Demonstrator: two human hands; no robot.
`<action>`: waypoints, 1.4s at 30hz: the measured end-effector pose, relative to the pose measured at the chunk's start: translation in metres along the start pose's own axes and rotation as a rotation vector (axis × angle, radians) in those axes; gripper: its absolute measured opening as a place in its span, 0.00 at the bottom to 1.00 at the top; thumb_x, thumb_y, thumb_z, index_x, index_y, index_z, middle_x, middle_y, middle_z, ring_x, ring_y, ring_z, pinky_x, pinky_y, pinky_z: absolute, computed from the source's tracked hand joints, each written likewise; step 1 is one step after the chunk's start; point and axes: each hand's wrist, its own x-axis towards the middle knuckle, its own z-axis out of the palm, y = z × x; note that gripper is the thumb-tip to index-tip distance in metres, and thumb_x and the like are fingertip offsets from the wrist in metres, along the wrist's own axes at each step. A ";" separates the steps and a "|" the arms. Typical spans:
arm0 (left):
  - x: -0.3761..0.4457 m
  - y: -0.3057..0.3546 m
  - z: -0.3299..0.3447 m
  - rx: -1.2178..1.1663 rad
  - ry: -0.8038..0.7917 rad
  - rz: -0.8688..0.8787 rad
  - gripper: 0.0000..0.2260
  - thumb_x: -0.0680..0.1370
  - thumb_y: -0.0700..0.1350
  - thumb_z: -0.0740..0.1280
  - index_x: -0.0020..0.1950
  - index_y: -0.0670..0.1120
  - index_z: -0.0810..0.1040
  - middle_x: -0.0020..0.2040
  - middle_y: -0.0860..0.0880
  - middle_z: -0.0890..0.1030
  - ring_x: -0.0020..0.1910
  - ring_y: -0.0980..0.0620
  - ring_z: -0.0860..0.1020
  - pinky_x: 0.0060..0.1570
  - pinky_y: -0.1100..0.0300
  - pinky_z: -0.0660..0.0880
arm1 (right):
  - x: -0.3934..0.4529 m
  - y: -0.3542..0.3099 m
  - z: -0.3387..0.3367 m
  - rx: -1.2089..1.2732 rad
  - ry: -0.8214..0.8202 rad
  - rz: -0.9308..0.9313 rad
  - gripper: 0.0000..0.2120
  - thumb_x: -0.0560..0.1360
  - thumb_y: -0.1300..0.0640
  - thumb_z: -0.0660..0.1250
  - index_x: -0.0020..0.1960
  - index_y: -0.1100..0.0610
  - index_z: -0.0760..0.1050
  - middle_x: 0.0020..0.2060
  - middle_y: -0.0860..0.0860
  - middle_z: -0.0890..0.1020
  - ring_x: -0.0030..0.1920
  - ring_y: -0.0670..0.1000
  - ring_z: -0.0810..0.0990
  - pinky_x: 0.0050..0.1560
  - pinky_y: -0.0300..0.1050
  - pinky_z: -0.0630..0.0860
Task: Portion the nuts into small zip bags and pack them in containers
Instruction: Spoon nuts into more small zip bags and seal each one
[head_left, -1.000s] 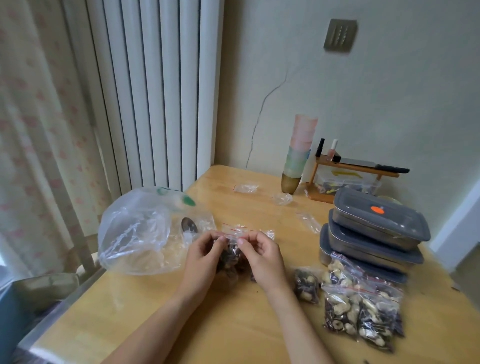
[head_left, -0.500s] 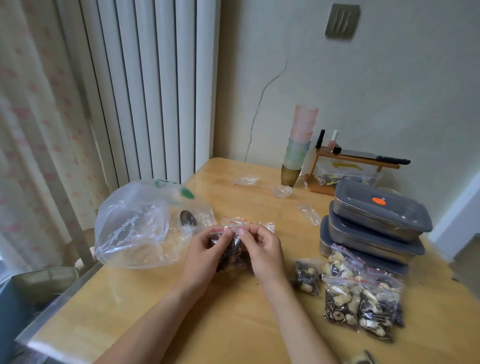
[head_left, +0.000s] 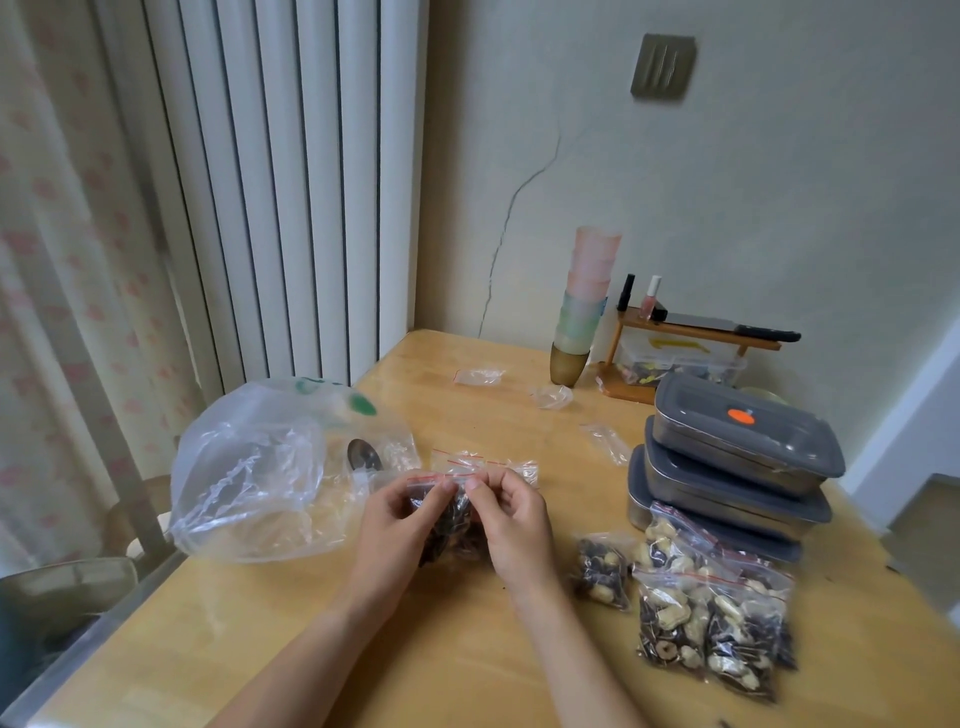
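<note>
Between my hands is a small zip bag (head_left: 457, 525) filled with dark nuts, its red-striped top edge up. My left hand (head_left: 400, 525) pinches the left part of that edge, and my right hand (head_left: 511, 519) pinches the right part. A large clear plastic bag (head_left: 260, 478) with a metal spoon (head_left: 363, 454) inside lies to the left. Several filled zip bags (head_left: 706, 608) lie at the right front. Three grey-lidded steel containers (head_left: 737, 457) are stacked behind them.
Empty small zip bags lie just behind my hands (head_left: 483, 462) and farther back (head_left: 478, 376), (head_left: 605, 441). A stack of pastel cups (head_left: 584, 306) and a small wooden rack (head_left: 691, 338) stand by the wall. The table edge (head_left: 104, 644) runs along the left.
The view has shifted slightly. My fingers have worked along the top edge of the small bag, which stays between both hands at the same spot on the table.
</note>
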 end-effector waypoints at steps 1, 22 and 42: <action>0.000 0.000 0.000 -0.001 0.001 -0.006 0.06 0.80 0.41 0.70 0.47 0.42 0.85 0.39 0.46 0.85 0.38 0.54 0.83 0.37 0.63 0.78 | 0.000 0.000 0.000 0.000 0.001 0.002 0.13 0.76 0.52 0.69 0.45 0.64 0.79 0.40 0.61 0.83 0.42 0.49 0.79 0.47 0.45 0.77; 0.001 -0.004 -0.002 0.027 0.029 -0.054 0.06 0.79 0.44 0.72 0.44 0.45 0.86 0.38 0.42 0.85 0.37 0.47 0.83 0.41 0.48 0.80 | -0.001 -0.002 0.000 -0.031 0.012 0.000 0.08 0.80 0.66 0.70 0.44 0.67 0.76 0.36 0.50 0.80 0.39 0.46 0.78 0.43 0.38 0.76; 0.002 -0.005 -0.002 0.036 0.038 -0.032 0.06 0.78 0.43 0.72 0.43 0.46 0.87 0.41 0.44 0.86 0.39 0.49 0.84 0.42 0.53 0.80 | -0.004 -0.006 0.003 0.029 0.007 0.006 0.15 0.75 0.54 0.70 0.44 0.67 0.76 0.37 0.52 0.80 0.40 0.48 0.77 0.43 0.41 0.75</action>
